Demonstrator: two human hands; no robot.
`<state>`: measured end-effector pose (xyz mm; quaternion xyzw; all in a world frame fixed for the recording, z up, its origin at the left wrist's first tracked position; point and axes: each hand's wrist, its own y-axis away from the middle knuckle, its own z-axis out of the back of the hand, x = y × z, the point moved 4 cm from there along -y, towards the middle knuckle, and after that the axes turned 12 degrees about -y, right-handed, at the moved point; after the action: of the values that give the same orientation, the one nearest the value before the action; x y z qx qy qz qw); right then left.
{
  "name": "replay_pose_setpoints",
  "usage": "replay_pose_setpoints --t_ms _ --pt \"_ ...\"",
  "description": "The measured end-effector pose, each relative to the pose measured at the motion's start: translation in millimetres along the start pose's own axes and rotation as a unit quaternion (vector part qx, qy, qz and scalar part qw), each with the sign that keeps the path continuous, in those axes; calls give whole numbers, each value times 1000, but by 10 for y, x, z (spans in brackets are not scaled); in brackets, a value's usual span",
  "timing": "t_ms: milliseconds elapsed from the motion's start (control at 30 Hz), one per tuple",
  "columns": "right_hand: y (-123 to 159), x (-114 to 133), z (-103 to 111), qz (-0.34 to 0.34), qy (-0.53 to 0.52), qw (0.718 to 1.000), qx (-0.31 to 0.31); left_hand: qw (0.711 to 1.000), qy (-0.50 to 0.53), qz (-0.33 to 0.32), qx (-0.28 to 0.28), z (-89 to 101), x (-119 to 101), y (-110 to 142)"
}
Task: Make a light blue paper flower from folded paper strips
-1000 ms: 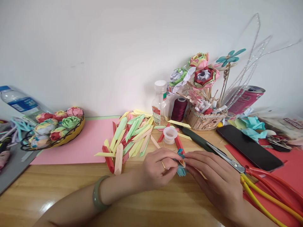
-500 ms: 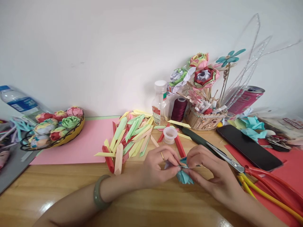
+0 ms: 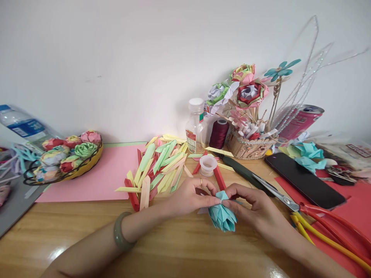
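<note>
A light-blue folded paper flower (image 3: 222, 217) is held between my two hands over the front of the table, its petals hanging down toward me. My left hand (image 3: 193, 197), with a ring and a green bangle, pinches the upper edge of the flower. On the other side my right hand (image 3: 252, 202) grips the same spot with thumb and fingertips. Just behind the hands stands a white spool of clear thread (image 3: 208, 166). Beside the spool lies a red folded strip (image 3: 220, 179). The undersides of the fingers are partly hidden.
Folded paper strips (image 3: 162, 164) lie heaped left of the spool. A basket of paper flowers (image 3: 66, 166) rests on pink paper (image 3: 116, 170). To the right are scissors (image 3: 286, 200), a phone (image 3: 305, 179) and pliers with yellow handles (image 3: 303, 229). A glass bottle (image 3: 196, 127) stands behind.
The blue paper flower has been turned so its petals now face down and toward me. Both hands have shifted their grip and now pinch its top edge.
</note>
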<state>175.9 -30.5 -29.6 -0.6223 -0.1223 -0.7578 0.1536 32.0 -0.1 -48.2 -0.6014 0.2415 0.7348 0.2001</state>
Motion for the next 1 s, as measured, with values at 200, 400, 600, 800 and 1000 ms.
replay_pose_setpoints --t_ms 200,400,600,800,1000 --pt "-37 -136 -4 -24 -5 1000 -3 997 -49 54 -25 34 84 -19" --pt "-85 -230 -12 -50 -13 999 13 994 -83 64 -44 31 103 -18" --pt "-77 -172 -26 -11 92 996 -21 993 -98 44 -48 -5 114 -8" --pt "-24 -42 -37 114 226 967 -29 989 -135 13 -55 -38 47 16" --pt "40 -44 -46 198 299 934 3 980 -165 -65 -91 -21 -70 54"
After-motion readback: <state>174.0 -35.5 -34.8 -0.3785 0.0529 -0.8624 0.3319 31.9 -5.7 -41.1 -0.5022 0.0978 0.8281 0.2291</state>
